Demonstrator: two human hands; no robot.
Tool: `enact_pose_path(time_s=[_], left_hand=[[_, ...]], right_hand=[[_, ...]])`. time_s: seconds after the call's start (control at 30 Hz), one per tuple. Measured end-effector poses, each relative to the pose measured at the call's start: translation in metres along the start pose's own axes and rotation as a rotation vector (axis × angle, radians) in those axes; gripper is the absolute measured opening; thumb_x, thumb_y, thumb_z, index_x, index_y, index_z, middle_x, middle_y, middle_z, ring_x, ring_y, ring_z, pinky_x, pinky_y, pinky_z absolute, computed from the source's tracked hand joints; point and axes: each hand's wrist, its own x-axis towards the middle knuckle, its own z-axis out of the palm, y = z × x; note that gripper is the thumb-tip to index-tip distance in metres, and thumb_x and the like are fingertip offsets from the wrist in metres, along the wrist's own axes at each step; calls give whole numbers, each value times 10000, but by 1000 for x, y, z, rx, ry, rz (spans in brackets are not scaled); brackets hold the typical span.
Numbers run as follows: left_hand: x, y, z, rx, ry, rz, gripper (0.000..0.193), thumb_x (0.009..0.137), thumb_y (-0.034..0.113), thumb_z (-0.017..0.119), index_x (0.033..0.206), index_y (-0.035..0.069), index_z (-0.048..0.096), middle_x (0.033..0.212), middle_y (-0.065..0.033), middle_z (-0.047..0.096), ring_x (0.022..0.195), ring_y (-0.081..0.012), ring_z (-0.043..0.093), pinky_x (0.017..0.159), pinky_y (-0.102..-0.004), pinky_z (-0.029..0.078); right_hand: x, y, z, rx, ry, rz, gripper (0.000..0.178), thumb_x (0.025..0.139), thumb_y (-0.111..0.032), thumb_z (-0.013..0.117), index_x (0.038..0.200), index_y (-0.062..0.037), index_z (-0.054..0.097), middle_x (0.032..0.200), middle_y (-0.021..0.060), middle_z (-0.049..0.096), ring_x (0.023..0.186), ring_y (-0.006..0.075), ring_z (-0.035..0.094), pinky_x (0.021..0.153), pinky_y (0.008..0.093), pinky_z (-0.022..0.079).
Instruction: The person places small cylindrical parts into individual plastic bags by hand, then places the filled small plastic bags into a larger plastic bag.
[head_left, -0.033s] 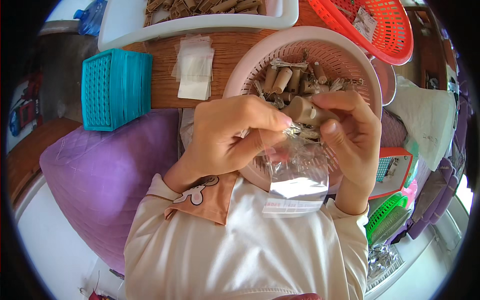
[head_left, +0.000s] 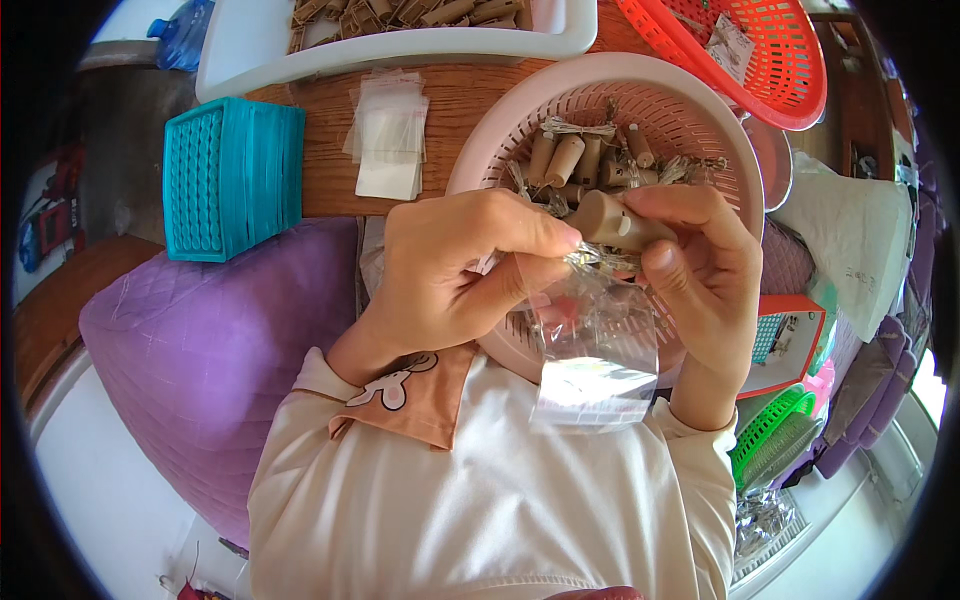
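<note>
Tan and cork-shaped, the small cylinder (head_left: 615, 222) sits pinched between your right hand's (head_left: 705, 275) thumb and forefinger, held just over the near rim of the pale pink colander (head_left: 640, 85). A tangle of thin wire (head_left: 600, 260) hangs from the cylinder's underside, right at the mouth of the clear plastic bag (head_left: 595, 345). Your left hand (head_left: 460, 270) has its fingers closed on the upper edge of that bag, thumb tip pressed against the forefinger beside the cylinder, so the bag hangs down from both hands in front of the colander's near wall, its lower end over your cream-coloured sleeves (head_left: 500, 490).

Inside the colander, beyond your hands, lie more tan cylinders (head_left: 570, 160) with their wires, heaped loosely against the far wall. To the colander's left on the wooden tabletop (head_left: 470, 110) rests a small stack of empty clear bags (head_left: 390, 145), and further left of that stands a teal plastic basket (head_left: 232, 178) at the table's edge. Behind the colander, a white tray (head_left: 400, 45) holds another batch of tan pieces. To the colander's far right sits an orange-red basket (head_left: 775, 60), with a small packet in it. Left of the colander and nearer you, a purple quilted cushion (head_left: 200, 350) fills the space below the teal basket.
</note>
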Motion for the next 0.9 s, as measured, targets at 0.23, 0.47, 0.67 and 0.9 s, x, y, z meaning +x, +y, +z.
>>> enact_pose_path(time_s=[0.23,0.47,0.67,0.9], left_hand=[[3,8,5,-56,101,-317,255,766,46,593,1009,-2,533,756,-92,629,710,-114,607,629,-205,471],[1,-3,-2,-56,99,-432,305,744,30,615,1035,0,528,767,-92,632,722,-86,587,645,-196,469],[2,0,-1,-92,119,-535,299,711,22,642,998,20,557,742,-84,633,702,-80,586,654,-193,471],[0,3,1,-60,114,-487,299,714,40,647,1000,20,561,734,-83,632,682,-81,589,638,-194,473]], right_hand=[[3,3,-5,-165,202,-81,254,774,33,544,1022,67,501,954,95,573,869,134,550,741,211,445],[-8,-5,-20,-240,759,-451,346,740,-49,624,1030,77,483,995,170,558,915,208,554,792,271,450],[-16,-6,-5,-432,757,-644,350,724,-65,646,997,81,482,982,224,548,944,283,546,809,338,457],[-9,-10,0,-1068,614,-719,240,648,16,668,874,29,590,918,172,565,802,227,582,692,273,488]])
